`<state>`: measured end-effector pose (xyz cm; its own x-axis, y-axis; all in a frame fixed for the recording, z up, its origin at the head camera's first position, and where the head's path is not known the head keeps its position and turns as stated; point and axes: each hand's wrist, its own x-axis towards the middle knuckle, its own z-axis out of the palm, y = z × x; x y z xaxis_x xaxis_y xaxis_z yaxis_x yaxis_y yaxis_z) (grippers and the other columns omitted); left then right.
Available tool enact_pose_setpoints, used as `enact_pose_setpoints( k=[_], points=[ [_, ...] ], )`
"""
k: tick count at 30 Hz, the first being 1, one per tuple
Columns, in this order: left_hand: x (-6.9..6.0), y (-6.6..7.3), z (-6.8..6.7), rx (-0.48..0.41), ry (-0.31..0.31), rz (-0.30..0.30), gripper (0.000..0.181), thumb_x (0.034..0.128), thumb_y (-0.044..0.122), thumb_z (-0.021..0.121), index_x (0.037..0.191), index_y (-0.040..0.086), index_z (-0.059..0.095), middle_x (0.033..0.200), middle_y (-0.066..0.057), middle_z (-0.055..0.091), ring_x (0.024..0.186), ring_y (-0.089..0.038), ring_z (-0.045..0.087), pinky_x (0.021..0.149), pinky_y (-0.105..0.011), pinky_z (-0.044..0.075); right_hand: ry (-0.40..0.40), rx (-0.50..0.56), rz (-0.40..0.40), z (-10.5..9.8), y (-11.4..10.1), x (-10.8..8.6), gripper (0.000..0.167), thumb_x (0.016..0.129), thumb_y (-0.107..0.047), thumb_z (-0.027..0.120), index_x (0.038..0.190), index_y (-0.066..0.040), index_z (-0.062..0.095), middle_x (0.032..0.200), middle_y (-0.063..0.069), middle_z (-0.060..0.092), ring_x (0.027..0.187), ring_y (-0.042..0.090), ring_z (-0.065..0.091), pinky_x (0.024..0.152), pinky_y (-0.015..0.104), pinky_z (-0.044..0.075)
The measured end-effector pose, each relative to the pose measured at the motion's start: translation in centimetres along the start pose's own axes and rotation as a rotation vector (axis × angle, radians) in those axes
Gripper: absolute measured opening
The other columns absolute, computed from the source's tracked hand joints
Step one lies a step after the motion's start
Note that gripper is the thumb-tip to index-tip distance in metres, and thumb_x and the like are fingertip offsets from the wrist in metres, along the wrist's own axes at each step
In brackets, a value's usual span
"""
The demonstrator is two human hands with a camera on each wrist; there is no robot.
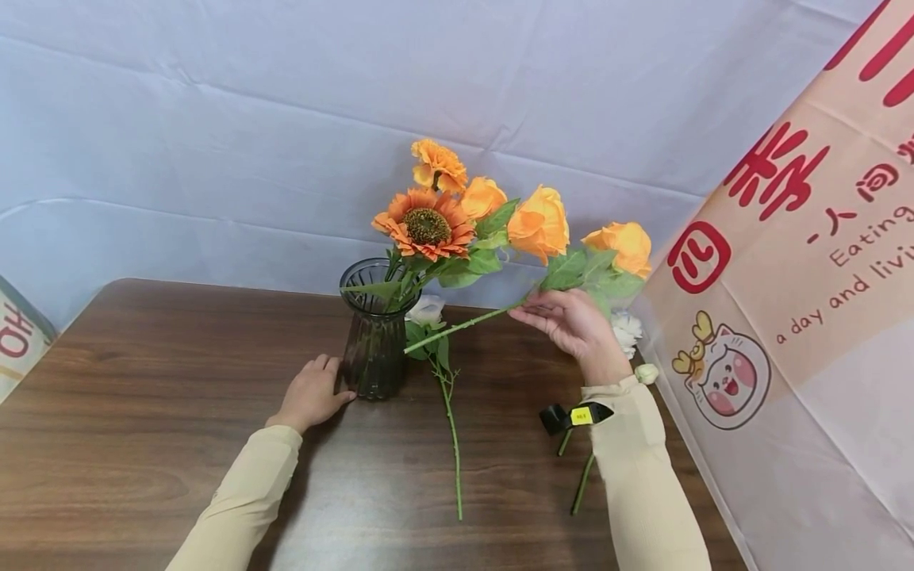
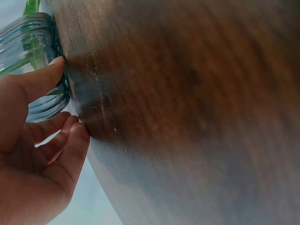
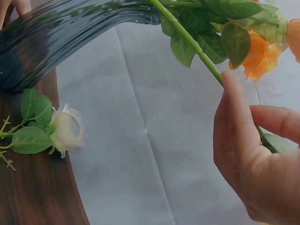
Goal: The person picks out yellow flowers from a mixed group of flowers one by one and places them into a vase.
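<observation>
A dark ribbed glass vase [image 1: 374, 357] stands upright on the table, holding an orange sunflower [image 1: 426, 226], an orange carnation-like flower [image 1: 439, 165] and orange roses [image 1: 539, 224]. My left hand [image 1: 312, 394] holds the vase low at its left side, thumb and fingers about the base. To the right of the vase, my right hand [image 1: 571, 325] pinches the green stem [image 3: 197, 49] of an orange rose [image 1: 623, 246]. That stem slants down left, its cut end near the vase's right side, below the rim. In the right wrist view, the stem crosses in front of the vase mouth.
A white rose [image 3: 68, 130] lies on the brown table [image 1: 178, 396], right of the vase, its stem pointing to the front edge. More white flowers [image 1: 627, 331] lie at the right, partly under my right arm. A pale cloth wall [image 1: 250, 159] closes the back; a printed banner [image 1: 807, 238] hangs right.
</observation>
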<state>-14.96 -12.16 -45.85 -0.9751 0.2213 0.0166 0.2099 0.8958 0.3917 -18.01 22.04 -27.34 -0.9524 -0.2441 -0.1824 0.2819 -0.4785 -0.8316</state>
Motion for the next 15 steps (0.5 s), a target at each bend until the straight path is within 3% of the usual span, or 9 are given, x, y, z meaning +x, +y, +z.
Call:
enact_pose_setpoints(
  k=[15],
  points=[
    [-0.1, 0.1, 0.0, 0.006, 0.013, 0.011, 0.062, 0.0809, 0.026, 0.069, 0.122, -0.014, 0.045, 0.116, -0.029, 0.047, 0.11, -0.043, 0.045, 0.091, -0.052, 0.04, 0.031, 0.088, -0.032, 1.4, -1.2, 0.0, 0.036, 0.09, 0.014, 0.033, 0.067, 0.011, 0.06, 0.073, 0.019, 0.057, 0.074, 0.031, 0.06, 0.078, 0.041, 0.053]
  ],
)
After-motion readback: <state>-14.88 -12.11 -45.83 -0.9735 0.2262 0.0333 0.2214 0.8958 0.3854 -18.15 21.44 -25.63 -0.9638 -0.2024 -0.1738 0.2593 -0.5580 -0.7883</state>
